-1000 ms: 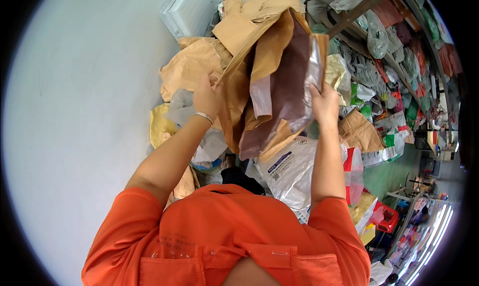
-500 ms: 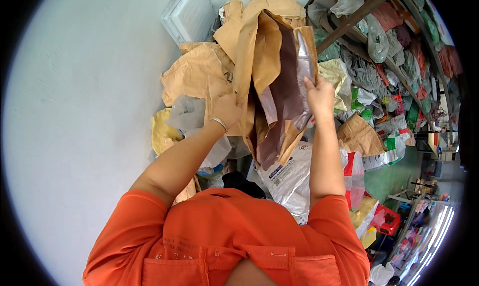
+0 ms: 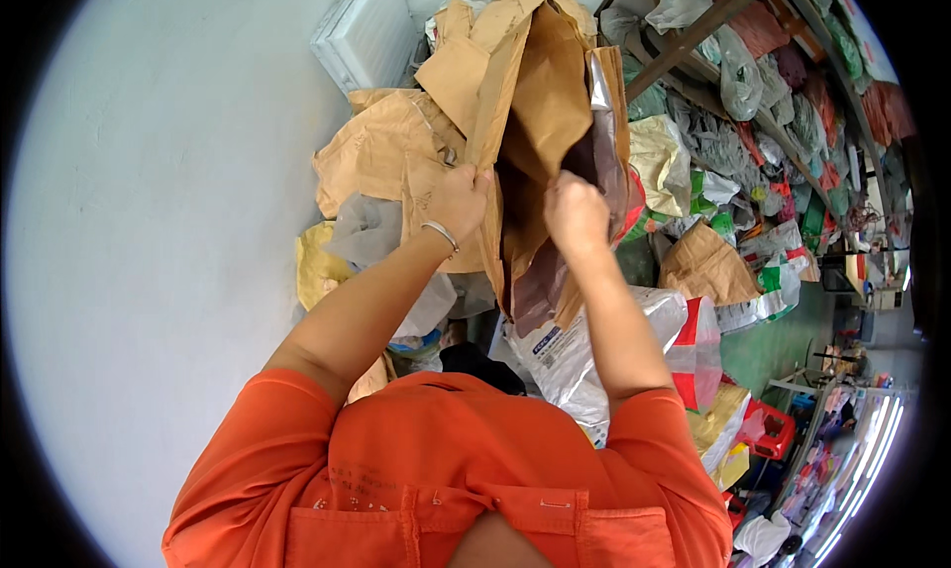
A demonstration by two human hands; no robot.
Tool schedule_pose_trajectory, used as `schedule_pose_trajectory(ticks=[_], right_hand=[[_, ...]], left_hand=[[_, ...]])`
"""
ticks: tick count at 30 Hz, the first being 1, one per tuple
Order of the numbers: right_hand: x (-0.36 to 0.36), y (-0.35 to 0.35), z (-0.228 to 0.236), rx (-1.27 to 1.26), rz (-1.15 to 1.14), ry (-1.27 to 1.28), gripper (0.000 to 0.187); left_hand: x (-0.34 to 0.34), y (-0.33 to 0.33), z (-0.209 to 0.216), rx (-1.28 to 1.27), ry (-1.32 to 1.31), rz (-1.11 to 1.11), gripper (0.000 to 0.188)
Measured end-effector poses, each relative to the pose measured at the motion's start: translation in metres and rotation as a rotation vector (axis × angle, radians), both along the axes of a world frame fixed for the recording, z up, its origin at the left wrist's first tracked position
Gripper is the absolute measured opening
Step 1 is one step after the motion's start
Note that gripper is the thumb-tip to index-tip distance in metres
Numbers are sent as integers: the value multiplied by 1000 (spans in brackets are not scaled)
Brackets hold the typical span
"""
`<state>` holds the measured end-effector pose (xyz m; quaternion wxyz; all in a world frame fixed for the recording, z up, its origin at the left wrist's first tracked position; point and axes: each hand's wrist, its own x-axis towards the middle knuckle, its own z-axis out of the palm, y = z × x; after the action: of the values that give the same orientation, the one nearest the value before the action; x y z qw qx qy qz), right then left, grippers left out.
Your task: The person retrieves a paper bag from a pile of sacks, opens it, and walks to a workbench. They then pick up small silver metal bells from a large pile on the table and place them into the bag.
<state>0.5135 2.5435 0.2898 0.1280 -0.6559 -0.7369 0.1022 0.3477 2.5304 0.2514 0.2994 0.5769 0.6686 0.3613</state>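
Right now I see both bare hands working on a large brown paper sack with a purplish, silvery lining [image 3: 543, 83], which stands gaping in front of the chest, above a heap of packaging. On the left side, the left hand [image 3: 462, 206], with a thin pale band [image 3: 441, 234] at its wrist, has its fingers closed around the sack's paper edge. Beside it, the right hand [image 3: 578, 211] makes a tight fist at the sack's mouth, pinching a brown paper fold that tapers into its grip; from my angle I can't be sure whether that fold is an inner layer or a separate sheet.

Behind the sack I have crumpled brown paper bags [image 3: 376, 147], and left of it a cloudy clear plastic bag [image 3: 367, 226]. Below the right forearm lies a shiny white plastic sack [image 3: 575, 375]. To the right, a wrinkled pale-gold foil bag [image 3: 656, 162] sits near a shelf crammed with thin plastic bags [image 3: 740, 78].
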Motion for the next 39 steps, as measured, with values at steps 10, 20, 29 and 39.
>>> schedule_pose_trajectory(ticks=[10, 20, 29, 39], right_hand=[[101, 29, 79, 256, -101, -190, 20], [153, 42, 91, 299, 102, 288, 19], [370, 26, 156, 433, -457, 134, 26], [505, -91, 174, 279, -908, -243, 29]], left_hand=[[-79, 39, -8, 111, -171, 96, 30], [-75, 37, -5, -371, -610, -106, 55], [-82, 14, -144, -579, -699, 256, 75], [-68, 61, -115, -47, -1373, 220, 84]])
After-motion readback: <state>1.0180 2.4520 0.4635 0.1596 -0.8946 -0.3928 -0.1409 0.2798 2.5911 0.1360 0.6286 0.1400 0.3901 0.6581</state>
